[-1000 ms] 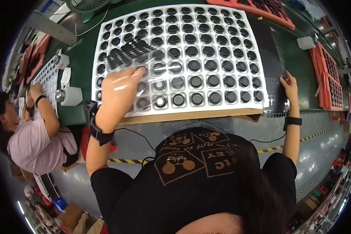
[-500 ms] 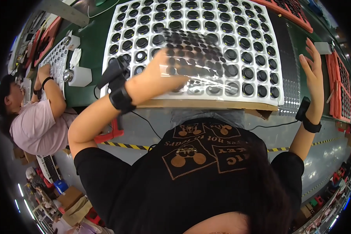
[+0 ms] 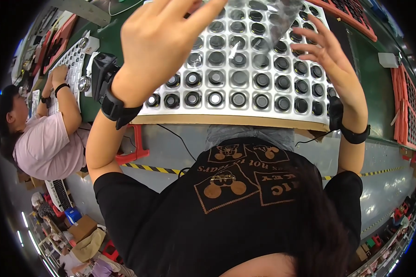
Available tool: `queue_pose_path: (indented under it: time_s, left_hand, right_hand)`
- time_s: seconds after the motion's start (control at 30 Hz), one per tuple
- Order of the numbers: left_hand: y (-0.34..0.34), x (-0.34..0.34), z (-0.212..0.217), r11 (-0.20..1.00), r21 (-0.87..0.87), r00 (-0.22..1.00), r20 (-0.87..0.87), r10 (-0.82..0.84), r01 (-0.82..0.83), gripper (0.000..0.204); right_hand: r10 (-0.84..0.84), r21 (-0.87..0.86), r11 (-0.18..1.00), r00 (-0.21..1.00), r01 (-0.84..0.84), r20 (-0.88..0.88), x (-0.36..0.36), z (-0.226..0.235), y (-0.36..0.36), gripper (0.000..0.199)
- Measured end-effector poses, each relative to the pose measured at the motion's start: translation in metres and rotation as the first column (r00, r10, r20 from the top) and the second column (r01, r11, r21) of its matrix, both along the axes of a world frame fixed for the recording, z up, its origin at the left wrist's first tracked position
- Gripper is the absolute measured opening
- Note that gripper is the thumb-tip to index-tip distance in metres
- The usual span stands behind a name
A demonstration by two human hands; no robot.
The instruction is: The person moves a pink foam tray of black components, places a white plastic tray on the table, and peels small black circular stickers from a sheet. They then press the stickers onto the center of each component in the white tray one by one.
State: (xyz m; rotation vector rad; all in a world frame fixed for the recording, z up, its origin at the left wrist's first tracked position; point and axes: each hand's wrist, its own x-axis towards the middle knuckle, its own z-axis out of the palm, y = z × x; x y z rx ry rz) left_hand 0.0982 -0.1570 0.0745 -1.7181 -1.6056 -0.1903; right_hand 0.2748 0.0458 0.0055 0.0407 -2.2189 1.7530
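overall, head view, the only one supplied. left hand is raised above the tray, fingers spread and open, its fingertips meeting the lower edge of a clear film sheet held up over the tray's far rows. right hand is also raised, fingers loosely curled and apart, its fingertips at the sheet's right side; whether either hand truly pinches the film cannot be told, as the contact sits at the frame's top edge. both wrists carry a black band.

judgement: the film looks thin and limp, so lifting it evenly with both hands and keeping it taut should stop it sagging onto the parts below.

the tray is white, moulded into a grid of round pockets, and lies on a brown board on the green worktop. nearly every visible pocket holds one black round part, seated flat; some show a pale ring in the centre.

red trays lie at the worktop's right edge. at left, a co-worker in a pink top bends over another white tray.
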Motion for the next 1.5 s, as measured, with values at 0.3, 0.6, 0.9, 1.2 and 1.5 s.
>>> queue_pose_path:
  time_s: [0.3, 0.6, 0.9, 1.2, 1.5]
  left_hand:
    - [-0.008, 0.01, 0.024, 0.969, 0.246, 0.974, 0.224, -0.039, -0.018, 0.033]
    - [-0.006, 0.011, 0.006, 0.942, 0.216, 0.963, 0.033, -0.269, 0.256, 0.025]
    - [-0.013, 0.054, -0.073, 0.891, 0.438, 0.671, 0.624, -0.399, 0.123, 0.023]
    - [-0.033, 0.086, -0.088, 0.926, 0.378, -0.062, 0.925, -0.376, 0.016, 0.02]
    - [-0.052, 0.097, -0.102, 0.971, 0.231, -0.285, 0.929, -0.238, -0.058, 0.019]
  right_hand:
    - [-0.283, 0.167, 0.938, 0.95, 0.303, -0.133, -0.005, 0.022, 0.011, 0.054]
    - [-0.202, 0.666, 0.587, 0.88, 0.46, -0.429, 0.008, 0.076, -0.056, 0.047]
    - [-0.226, 0.529, 0.726, 0.879, 0.439, -0.419, 0.002, 0.013, -0.096, 0.032]
    - [-0.226, 0.505, 0.727, 0.857, 0.464, -0.463, 0.006, -0.007, -0.099, 0.024]
    - [-0.281, 0.397, 0.849, 0.934, 0.349, -0.22, 0.018, -0.012, -0.112, 0.018]
